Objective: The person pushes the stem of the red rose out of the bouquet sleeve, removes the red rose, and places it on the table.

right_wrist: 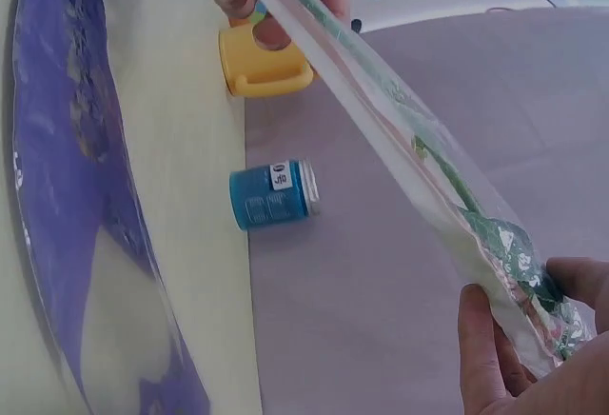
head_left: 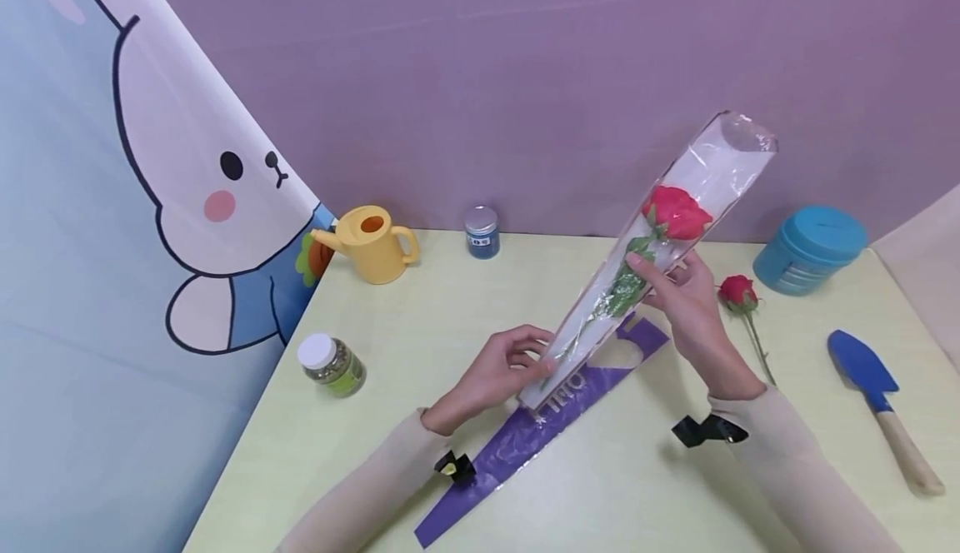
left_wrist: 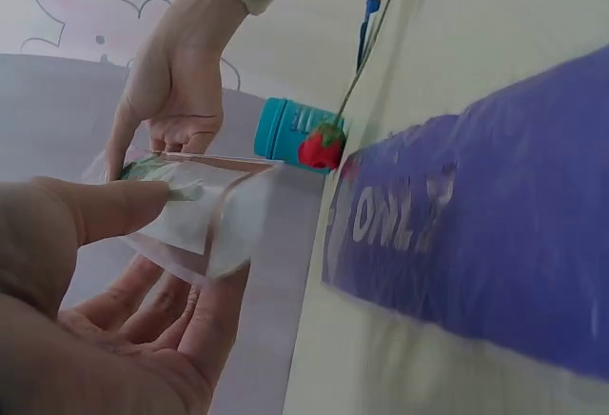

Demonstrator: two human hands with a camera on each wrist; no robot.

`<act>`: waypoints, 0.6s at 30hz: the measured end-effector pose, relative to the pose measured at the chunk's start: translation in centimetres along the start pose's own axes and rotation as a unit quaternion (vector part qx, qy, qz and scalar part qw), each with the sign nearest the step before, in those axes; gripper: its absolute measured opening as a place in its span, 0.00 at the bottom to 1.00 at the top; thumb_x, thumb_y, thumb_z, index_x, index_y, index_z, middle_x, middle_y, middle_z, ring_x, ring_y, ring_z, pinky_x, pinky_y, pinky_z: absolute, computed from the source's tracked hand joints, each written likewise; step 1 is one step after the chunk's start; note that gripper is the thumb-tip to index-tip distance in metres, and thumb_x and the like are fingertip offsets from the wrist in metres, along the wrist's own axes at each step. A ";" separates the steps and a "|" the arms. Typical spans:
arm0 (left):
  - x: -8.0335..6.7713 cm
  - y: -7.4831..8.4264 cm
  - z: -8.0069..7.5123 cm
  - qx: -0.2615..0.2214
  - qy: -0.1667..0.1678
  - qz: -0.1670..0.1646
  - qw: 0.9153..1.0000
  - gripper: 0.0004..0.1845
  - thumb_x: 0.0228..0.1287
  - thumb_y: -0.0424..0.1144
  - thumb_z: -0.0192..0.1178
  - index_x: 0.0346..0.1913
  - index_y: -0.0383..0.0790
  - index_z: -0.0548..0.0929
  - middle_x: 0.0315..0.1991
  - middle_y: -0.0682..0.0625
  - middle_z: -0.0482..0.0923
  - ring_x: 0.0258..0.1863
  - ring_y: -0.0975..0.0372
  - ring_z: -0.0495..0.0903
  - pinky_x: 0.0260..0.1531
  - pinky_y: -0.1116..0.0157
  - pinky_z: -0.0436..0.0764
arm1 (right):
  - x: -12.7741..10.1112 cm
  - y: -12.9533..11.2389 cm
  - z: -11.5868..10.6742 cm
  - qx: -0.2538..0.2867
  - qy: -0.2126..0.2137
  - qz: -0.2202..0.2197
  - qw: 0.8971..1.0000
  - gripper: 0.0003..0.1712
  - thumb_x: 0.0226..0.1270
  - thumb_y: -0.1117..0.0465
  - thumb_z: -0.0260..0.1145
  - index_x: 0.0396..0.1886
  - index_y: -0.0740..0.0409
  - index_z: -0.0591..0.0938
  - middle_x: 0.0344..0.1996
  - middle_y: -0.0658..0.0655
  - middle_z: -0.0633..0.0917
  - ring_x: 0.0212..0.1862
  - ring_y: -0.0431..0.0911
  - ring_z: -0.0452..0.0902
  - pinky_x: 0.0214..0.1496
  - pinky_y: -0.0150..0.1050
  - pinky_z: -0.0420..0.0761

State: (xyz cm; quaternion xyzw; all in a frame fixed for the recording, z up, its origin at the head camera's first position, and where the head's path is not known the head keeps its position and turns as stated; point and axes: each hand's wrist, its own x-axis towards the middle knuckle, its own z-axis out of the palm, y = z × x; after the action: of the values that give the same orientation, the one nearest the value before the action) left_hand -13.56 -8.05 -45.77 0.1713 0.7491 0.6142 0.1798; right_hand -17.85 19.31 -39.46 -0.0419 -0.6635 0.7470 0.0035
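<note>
Rose [head_left: 677, 212] in its clear sleeve [head_left: 645, 261] is off the table, tilted with the red bloom up and to the right and the narrow stem end down near the table centre. Your left hand [head_left: 501, 372] pinches that narrow lower end: the left wrist view shows the thumb [left_wrist: 90, 207] on top of the plastic and the fingers curled beneath it. Your right hand [head_left: 693, 307] grips the sleeve higher up, just below the bloom, with the thumb across the front and the fingers behind; the right wrist view shows the fingertips [right_wrist: 485, 339] closed on the plastic where the green leaves sit.

Directly beneath the sleeve, 1 purple wrapper [head_left: 525, 436] with white lettering lies flat on the pale green table [head_left: 600, 495], running from the near left toward the centre. The sleeve's lower tip is just above it; contact cannot be confirmed.

A 2nd rose [head_left: 738, 293] lies on the table just beside your right hand. Further right are a blue trowel [head_left: 873, 391] with a wooden handle and a blue round container [head_left: 810, 249]. At the back stand a yellow watering can [head_left: 371, 245] and a small blue jar [head_left: 482, 232]. A white-capped jar [head_left: 330, 363] lies near the left edge
</note>
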 end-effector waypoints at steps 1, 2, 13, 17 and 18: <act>0.0 0.1 0.1 -0.001 -0.002 -0.002 1.000 0.20 0.69 0.33 0.67 0.63 0.35 0.81 0.52 0.34 0.86 0.39 0.65 0.87 0.41 0.68 0.87 | 0.0 -0.1 -0.2 0.002 0.002 -0.003 1.000 0.39 0.70 0.54 0.74 0.76 0.53 0.68 0.43 0.38 0.89 0.41 0.32 0.88 0.42 0.29 0.88; 0.0 0.2 0.2 -0.003 -0.002 -0.005 1.000 0.21 0.68 0.33 0.68 0.63 0.36 0.81 0.52 0.35 0.86 0.39 0.65 0.87 0.41 0.68 0.87 | 0.0 -0.1 -0.3 0.007 0.004 -0.005 1.000 0.39 0.69 0.55 0.74 0.76 0.53 0.68 0.43 0.39 0.89 0.41 0.32 0.88 0.42 0.28 0.88; 0.0 0.0 1.1 -0.034 -0.006 0.015 0.999 0.23 0.64 0.28 0.69 0.62 0.31 0.79 0.53 0.30 0.84 0.35 0.69 0.84 0.38 0.72 0.84 | -0.2 0.0 -0.7 0.023 0.014 0.000 1.000 0.41 0.68 0.57 0.75 0.77 0.54 0.67 0.45 0.40 0.88 0.43 0.32 0.88 0.45 0.28 0.87; 0.2 0.1 1.4 -0.036 0.005 0.020 0.999 0.22 0.63 0.27 0.69 0.60 0.30 0.80 0.52 0.29 0.84 0.34 0.69 0.82 0.38 0.73 0.83 | -0.4 -0.1 -0.7 0.019 0.014 0.001 1.000 0.41 0.68 0.56 0.75 0.77 0.52 0.67 0.46 0.40 0.87 0.44 0.32 0.88 0.45 0.28 0.87; 0.2 0.1 1.4 -0.035 0.009 0.020 0.999 0.22 0.63 0.27 0.69 0.60 0.31 0.80 0.52 0.29 0.84 0.34 0.69 0.82 0.37 0.73 0.82 | -0.4 0.0 -0.7 0.022 0.013 0.001 1.000 0.41 0.68 0.56 0.75 0.77 0.52 0.67 0.46 0.40 0.88 0.44 0.32 0.88 0.45 0.28 0.87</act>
State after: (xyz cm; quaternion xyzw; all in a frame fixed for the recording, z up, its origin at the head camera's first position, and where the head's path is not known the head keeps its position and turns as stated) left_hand -13.01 -6.71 -45.94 0.1743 0.7252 0.6448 0.1670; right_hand -17.40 20.02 -39.48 -0.0518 -0.6467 0.7609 0.0124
